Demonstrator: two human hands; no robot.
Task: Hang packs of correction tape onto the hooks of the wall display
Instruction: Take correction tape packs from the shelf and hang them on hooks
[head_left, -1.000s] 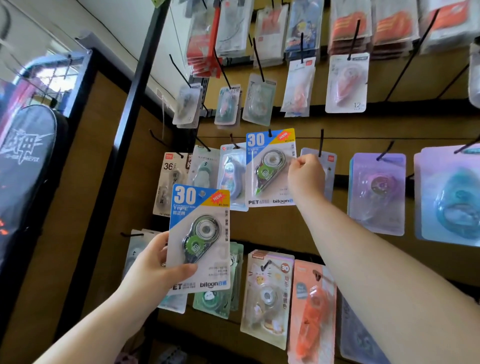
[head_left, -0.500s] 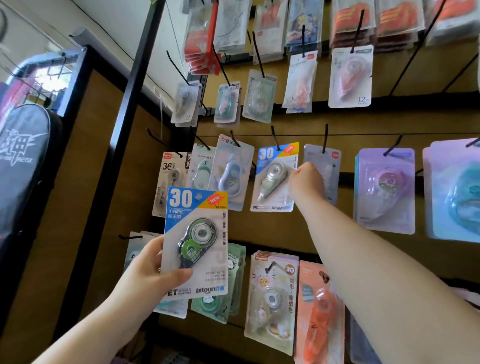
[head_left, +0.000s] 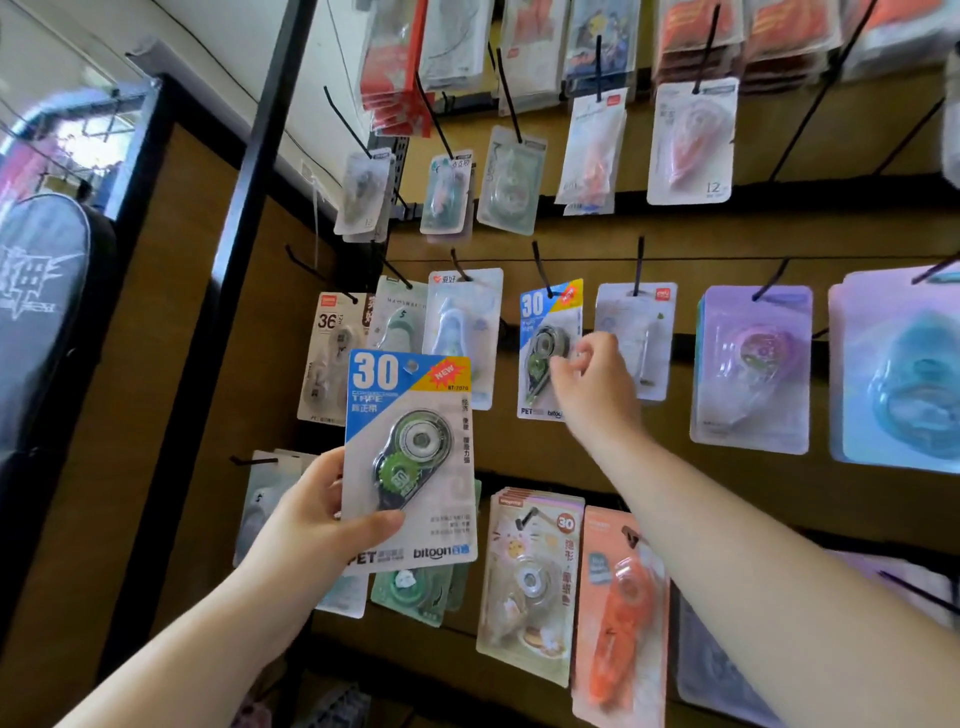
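My left hand (head_left: 311, 525) grips a correction tape pack (head_left: 410, 457) by its lower left edge, thumb across the front. The card has a blue "30" header and a green dispenser, and I hold it upright in front of the display's left part. A second pack of the same kind (head_left: 537, 317) hangs on a black hook (head_left: 540, 265) in the middle row, turned partly sideways. My right hand (head_left: 597, 389) is at that pack's right edge with fingers loosely spread, no pinch visible.
Other tape packs fill the hooks in three rows, including purple packs (head_left: 753, 364) to the right and an orange pack (head_left: 618, 613) below my right arm. A black upright post (head_left: 249, 260) bounds the display on the left. A dark bag (head_left: 36, 312) hangs further left.
My right hand slid the second pack back along its hook and loosened its pinch; the pack now hangs turned sideways. My left hand raised its pack slightly.
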